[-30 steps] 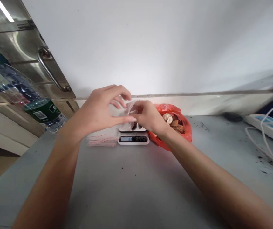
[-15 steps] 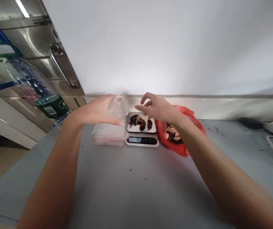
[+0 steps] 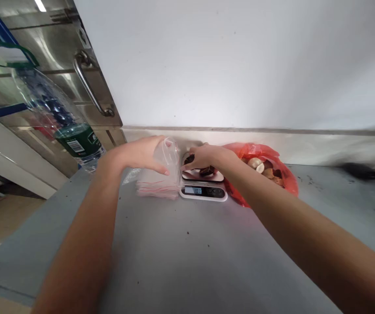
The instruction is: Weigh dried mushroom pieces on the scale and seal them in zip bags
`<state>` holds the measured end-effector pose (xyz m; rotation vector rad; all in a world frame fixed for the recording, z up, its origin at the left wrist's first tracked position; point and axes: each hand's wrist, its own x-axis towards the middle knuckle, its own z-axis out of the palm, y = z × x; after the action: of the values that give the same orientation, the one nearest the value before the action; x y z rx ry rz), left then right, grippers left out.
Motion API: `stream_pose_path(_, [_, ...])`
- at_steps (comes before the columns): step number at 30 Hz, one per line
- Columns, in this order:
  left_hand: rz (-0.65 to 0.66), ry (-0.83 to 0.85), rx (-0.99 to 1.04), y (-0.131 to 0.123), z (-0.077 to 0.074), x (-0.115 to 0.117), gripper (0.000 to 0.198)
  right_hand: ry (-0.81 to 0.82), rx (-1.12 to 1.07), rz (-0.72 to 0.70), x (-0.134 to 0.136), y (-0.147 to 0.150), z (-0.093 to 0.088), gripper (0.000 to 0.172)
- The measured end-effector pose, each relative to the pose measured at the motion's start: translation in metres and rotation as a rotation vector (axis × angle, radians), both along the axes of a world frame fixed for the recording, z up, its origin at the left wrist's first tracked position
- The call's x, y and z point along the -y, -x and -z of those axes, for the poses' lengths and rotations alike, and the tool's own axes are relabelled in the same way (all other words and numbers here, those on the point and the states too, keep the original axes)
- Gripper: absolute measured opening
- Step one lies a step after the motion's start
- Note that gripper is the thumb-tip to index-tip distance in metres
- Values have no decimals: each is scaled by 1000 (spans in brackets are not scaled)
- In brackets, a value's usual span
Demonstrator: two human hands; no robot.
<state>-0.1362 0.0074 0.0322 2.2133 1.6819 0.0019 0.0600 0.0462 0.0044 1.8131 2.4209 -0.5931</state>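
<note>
My left hand (image 3: pixel 144 153) grips a clear plastic zip bag (image 3: pixel 168 157), its mouth held apart towards the scale. Beneath it lies a stack of clear zip bags (image 3: pixel 157 187) with red seal lines. My right hand (image 3: pixel 203 158) is down on the plate of a small white digital scale (image 3: pixel 203 196), fingers curled round dark dried mushroom pieces (image 3: pixel 207 171). The hand hides part of the plate. The scale's display is lit, its digits too blurred to read surely. Right of the scale, under my right forearm, sits a red plastic bag (image 3: pixel 287 174) of dried mushrooms (image 3: pixel 267 170).
A large plastic bottle (image 3: pixel 79 139) with a green label stands at the table's left edge. A white wall (image 3: pixel 226 65) rises behind the grey table (image 3: pixel 174 261). A metal door with a handle (image 3: pixel 92 87) is at upper left. A dark blurred object (image 3: pixel 359 171) lies far right.
My right hand has come down from above the scale onto the mushroom pieces, its fingers closing round them. My left hand still holds the zip bag. The whole view has shifted slightly.
</note>
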Motion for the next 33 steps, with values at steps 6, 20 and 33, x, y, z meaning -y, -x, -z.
stream_pose_path(6, [43, -2, -23, -5, 4, -1, 86, 152, -76, 51, 6, -8, -9, 37])
stream_pose_path(20, [41, 0, -11, -32, 12, 1, 80, 254, -786, 164, 5, -46, -4, 31])
stream_pose_path(33, [145, -23, 359, -39, 8, 4, 74, -38, -626, -97, 22, -23, -28, 18])
